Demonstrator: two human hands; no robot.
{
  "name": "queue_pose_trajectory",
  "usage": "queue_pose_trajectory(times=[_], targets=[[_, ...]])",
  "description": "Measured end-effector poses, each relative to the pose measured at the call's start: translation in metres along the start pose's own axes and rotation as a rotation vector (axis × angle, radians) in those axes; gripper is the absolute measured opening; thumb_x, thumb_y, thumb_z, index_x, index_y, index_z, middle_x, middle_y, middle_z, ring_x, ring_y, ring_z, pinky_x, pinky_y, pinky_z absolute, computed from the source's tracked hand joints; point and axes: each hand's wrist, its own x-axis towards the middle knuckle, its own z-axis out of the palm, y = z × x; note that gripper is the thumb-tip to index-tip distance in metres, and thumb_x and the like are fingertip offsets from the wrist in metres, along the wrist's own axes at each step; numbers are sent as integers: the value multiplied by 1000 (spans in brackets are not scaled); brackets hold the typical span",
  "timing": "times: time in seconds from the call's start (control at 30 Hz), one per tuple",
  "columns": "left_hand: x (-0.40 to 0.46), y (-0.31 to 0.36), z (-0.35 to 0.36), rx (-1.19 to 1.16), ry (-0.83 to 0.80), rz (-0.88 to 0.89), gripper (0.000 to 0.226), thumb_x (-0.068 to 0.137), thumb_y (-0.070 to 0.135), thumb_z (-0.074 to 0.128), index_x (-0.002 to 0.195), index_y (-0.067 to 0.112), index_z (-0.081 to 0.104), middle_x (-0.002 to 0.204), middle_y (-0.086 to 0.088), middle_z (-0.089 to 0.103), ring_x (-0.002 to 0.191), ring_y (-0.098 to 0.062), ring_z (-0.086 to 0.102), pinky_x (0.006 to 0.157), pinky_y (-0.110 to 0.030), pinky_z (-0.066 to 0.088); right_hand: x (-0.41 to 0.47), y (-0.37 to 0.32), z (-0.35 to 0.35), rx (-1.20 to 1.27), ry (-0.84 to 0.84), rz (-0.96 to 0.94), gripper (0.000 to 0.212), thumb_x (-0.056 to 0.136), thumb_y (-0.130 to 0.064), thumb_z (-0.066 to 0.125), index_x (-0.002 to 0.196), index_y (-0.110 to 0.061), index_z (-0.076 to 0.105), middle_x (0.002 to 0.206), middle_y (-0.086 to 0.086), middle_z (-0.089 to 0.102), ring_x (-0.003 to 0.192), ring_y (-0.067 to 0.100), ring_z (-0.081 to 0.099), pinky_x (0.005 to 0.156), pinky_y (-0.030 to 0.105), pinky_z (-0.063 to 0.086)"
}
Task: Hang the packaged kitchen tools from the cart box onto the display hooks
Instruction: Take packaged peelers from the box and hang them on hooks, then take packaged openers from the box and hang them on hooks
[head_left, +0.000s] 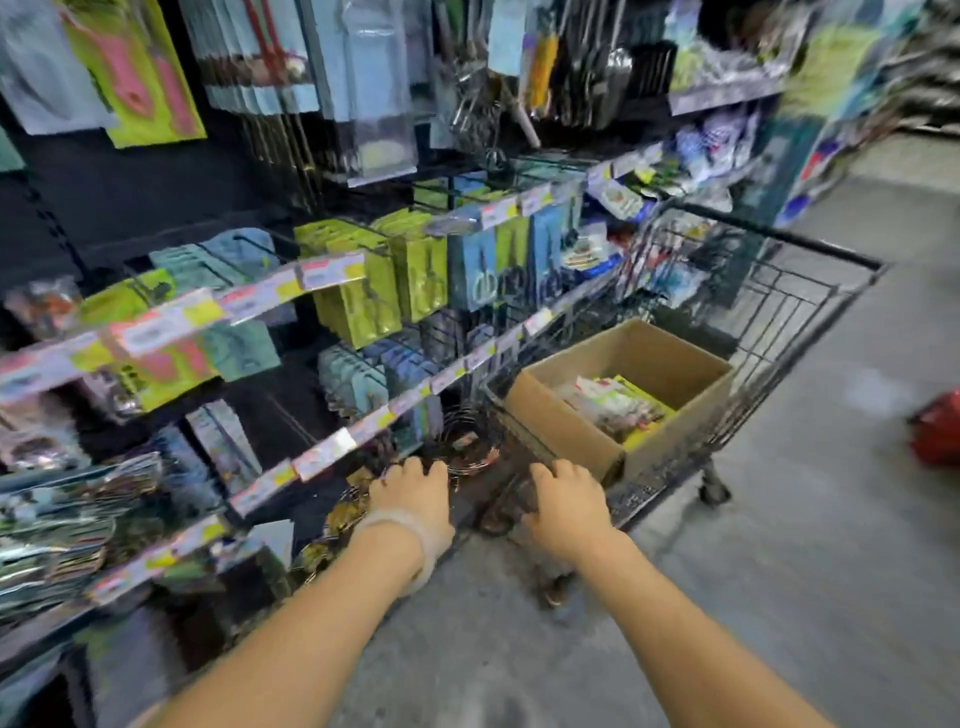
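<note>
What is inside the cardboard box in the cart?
The cardboard box holds a loose pile of packaged items, green, yellow, white and red, at the bottom. Blur hides what they are, and anything under the pile is covered.

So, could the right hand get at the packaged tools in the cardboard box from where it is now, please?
Probably yes. The right hand sits at the cart's near end, the cardboard box is open on top, and nothing covers the packages; it would only need lifting over the box's near wall.

Shelf price tags (332, 270) too blurred, probably unreadable.
</note>
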Motion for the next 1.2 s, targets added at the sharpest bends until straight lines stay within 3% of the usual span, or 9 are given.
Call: queue_pose_trajectory(times=[0.37, 0.7, 1.07, 1.2], targets=[[71, 112, -6, 81, -65, 166, 64, 91, 36, 57, 143, 16, 26, 145, -12, 29, 133, -34, 30, 106, -45, 30, 24, 112, -1, 118, -49, 217, 55, 91, -37, 57, 136, -16, 35, 137, 12, 39, 129, 34, 34, 106, 43, 32], [204, 181, -33, 74, -121, 277, 58, 91, 33, 55, 140, 17, 29, 144, -11, 30, 132, -33, 31, 105, -43, 31, 129, 202, -29, 85, -73, 364, 56, 91, -29, 58, 139, -17, 34, 136, 11, 41, 127, 33, 37, 103, 40, 34], [318, 191, -47, 61, -231, 197, 62, 91, 34, 56, 144, 17, 26, 148, -9, 29, 136, -32, 29, 107, -44, 30, 263, 227, -13, 138, -243, 280, 59, 94, -36, 54, 143, -16, 27, 147, 15, 28, 134, 35, 29, 106, 45, 34], [343, 194, -36, 37, -282, 147, 72, 93, 35, 54, 149, 14, 15, 150, -10, 26, 137, -32, 26, 109, -44, 29, 302, 238, 4, 156, -330, 228, 59, 92, -39, 55, 140, -14, 32, 143, 15, 35, 132, 32, 33, 106, 41, 35]])
